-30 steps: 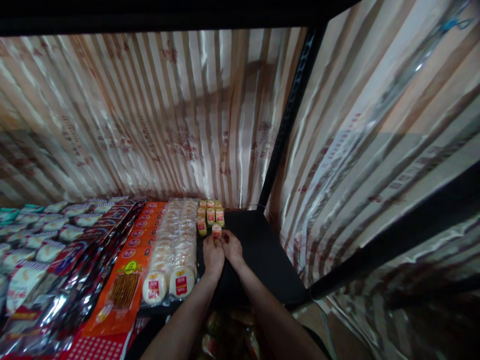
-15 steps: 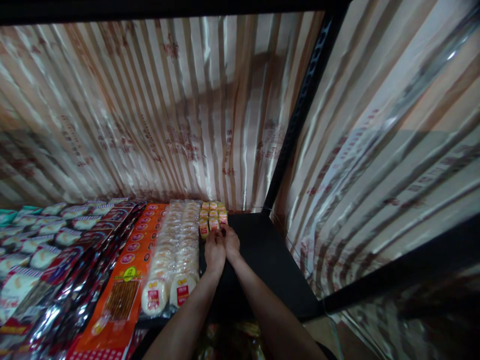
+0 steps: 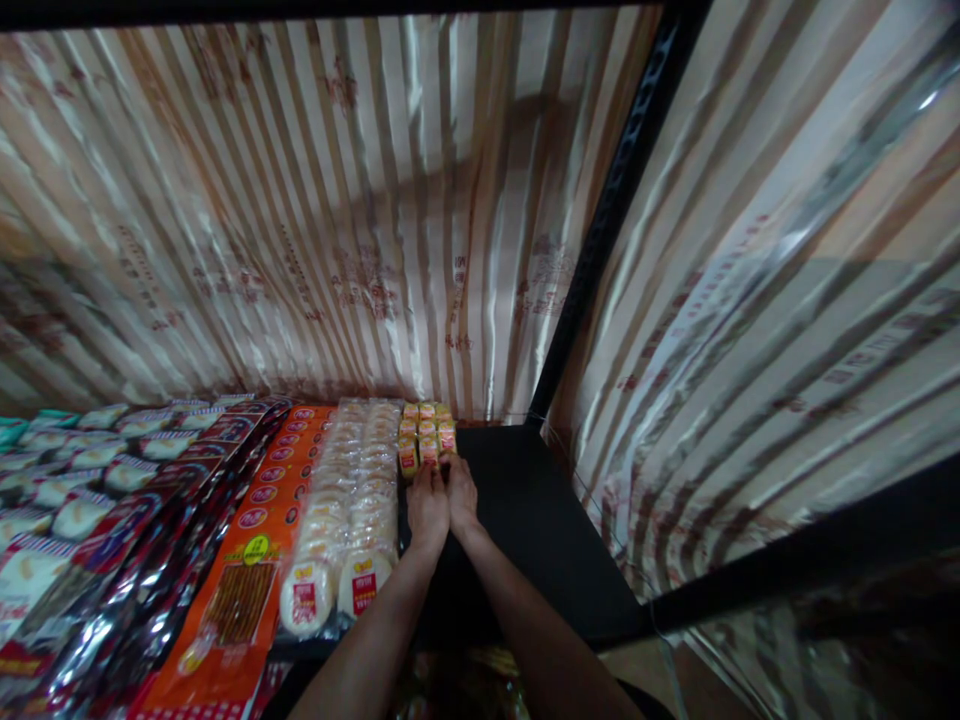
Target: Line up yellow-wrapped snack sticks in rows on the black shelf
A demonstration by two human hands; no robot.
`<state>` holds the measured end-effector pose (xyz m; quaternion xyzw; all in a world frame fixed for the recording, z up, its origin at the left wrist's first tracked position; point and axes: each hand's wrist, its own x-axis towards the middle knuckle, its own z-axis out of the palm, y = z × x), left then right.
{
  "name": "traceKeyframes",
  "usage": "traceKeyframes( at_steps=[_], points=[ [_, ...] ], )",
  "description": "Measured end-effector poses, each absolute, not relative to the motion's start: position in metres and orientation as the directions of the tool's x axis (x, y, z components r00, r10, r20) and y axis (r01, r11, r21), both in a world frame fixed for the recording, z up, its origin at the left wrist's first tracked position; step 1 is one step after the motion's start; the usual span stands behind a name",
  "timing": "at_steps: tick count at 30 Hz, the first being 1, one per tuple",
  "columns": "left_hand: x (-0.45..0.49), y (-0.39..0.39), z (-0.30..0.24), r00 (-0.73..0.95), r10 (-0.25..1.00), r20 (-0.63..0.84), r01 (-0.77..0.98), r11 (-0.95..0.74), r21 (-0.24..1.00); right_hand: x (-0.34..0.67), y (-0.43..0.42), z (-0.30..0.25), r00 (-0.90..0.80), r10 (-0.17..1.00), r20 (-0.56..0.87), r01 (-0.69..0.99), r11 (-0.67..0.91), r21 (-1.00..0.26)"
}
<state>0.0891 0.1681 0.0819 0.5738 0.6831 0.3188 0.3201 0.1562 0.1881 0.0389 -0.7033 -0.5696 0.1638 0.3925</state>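
Observation:
Both my hands reach to the back of a black shelf [image 3: 525,510]. My left hand [image 3: 427,505] and my right hand [image 3: 459,492] sit side by side, fingertips pressed against the front row of a small cluster of yellow-and-red snack packs [image 3: 426,432]. The fingers are curled toward the packs; the pack they touch is mostly hidden behind them. The cluster stands near the striped back wall, just right of two rows of round white cakes in clear wrap [image 3: 352,500].
Left of the cakes lie orange packets [image 3: 259,540], dark shiny bags [image 3: 172,520] and white-and-red packs [image 3: 67,500]. Striped plastic sheeting [image 3: 337,220] covers the back and right side. A black upright post [image 3: 600,230] stands at the shelf's back right corner.
My hands have moved forward, carrying a small pack up to the cluster; it now sits against the front row. The view has tilted slightly.

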Motion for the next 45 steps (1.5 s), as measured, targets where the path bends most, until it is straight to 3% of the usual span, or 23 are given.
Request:
traceKeyframes(
  at_steps=[8,19,30,34,38,40,43,45],
  points=[
    [0.088,0.164,0.083,-0.113,0.994,0.001,0.608,0.069,0.791,0.158,0.181,0.038,0.326,0.919,0.224,0.634,-0.036,-0.773],
    [0.093,0.104,0.085,-0.098,0.985,-0.141,0.574,0.171,0.801,0.162,0.107,0.042,0.346,0.919,0.191,0.558,-0.038,-0.829],
    [0.076,-0.009,0.052,0.178,0.98,0.089,0.539,-0.173,0.824,0.169,-0.027,0.022,0.35,0.879,0.323,0.588,0.062,-0.806],
    [0.06,-0.05,0.022,0.301,0.952,-0.054,0.652,-0.164,0.74,0.169,-0.071,-0.006,0.187,0.97,0.156,0.628,0.004,-0.778],
    [0.043,-0.079,-0.01,0.241,0.913,-0.329,0.884,-0.066,0.464,0.167,-0.092,-0.029,0.157,0.98,-0.123,0.678,-0.198,-0.708],
    [0.037,-0.086,-0.022,0.222,0.87,-0.441,0.924,-0.043,0.38,0.165,-0.095,-0.035,0.056,0.975,-0.214,0.677,-0.194,-0.71],
    [0.034,-0.09,-0.031,0.222,0.82,-0.527,0.935,-0.025,0.354,0.16,-0.096,-0.04,-0.109,0.952,-0.287,0.651,-0.15,-0.744],
    [0.033,-0.091,-0.033,0.258,0.802,-0.539,0.922,-0.038,0.385,0.156,-0.096,-0.043,-0.125,0.942,-0.313,0.644,-0.162,-0.747]
  ],
)
